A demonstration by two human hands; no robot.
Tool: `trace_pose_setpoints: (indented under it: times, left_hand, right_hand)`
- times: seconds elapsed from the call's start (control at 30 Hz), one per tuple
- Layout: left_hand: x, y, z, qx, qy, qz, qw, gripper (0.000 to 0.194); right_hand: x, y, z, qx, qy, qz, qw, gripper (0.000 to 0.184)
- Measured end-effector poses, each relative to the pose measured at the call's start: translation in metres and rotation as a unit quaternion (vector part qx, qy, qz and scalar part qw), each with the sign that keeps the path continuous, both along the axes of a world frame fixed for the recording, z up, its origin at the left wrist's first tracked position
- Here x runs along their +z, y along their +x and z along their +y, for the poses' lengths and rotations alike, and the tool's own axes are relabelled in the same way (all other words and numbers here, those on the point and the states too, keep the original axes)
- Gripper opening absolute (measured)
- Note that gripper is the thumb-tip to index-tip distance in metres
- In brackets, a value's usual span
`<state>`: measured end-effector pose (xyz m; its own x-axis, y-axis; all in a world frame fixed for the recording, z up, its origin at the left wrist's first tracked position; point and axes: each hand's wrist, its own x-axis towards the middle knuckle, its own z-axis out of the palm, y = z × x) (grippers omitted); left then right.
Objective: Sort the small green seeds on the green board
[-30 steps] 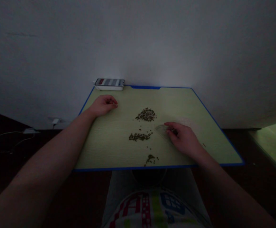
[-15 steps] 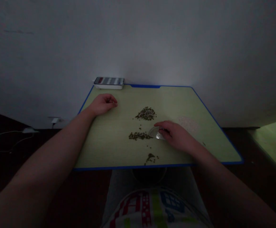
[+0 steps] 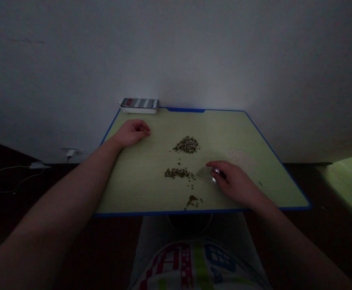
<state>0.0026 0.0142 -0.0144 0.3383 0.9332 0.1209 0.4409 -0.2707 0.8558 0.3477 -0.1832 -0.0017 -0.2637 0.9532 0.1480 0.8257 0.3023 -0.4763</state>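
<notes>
The left forearm [image 3: 69, 183] crosses the left edge of the table [image 3: 142, 193], its hand [image 3: 130, 133] over the far-left part, fingers loosely curled towards the thumb. The right forearm [image 3: 287, 229] crosses the table's near edge, and the right hand [image 3: 234, 181] is right of the table's middle, thumb and fingers bent in a pinch, index finger pointing left.

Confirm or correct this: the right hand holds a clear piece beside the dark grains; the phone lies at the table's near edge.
Wrong: the phone lies at the table's far edge, as the head view shows. The right hand does hold a clear piece beside the dark grains.
</notes>
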Motion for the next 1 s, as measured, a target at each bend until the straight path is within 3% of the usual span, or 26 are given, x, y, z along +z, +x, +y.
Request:
trace_pose_setpoints:
  times: [0.3, 0.7, 1.0]
  left_hand:
    - [-0.001, -0.001, 0.001, -0.003, -0.001, -0.003, 1.000, 0.020]
    - [0.002, 0.001, -0.001, 0.001, 0.000, 0.004, 1.000, 0.019]
    - [0.000, 0.000, 0.001, 0.002, -0.003, 0.003, 1.000, 0.019]
  right_hand:
    - [-0.001, -0.008, -0.008, -0.001, 0.004, 0.027, 1.000, 0.032]
    - [-0.003, -0.003, -0.010, -0.118, 0.024, 0.033, 0.992, 0.035]
    - [-0.002, -0.011, 0.007, -0.019, 0.025, 0.036, 0.999, 0.033]
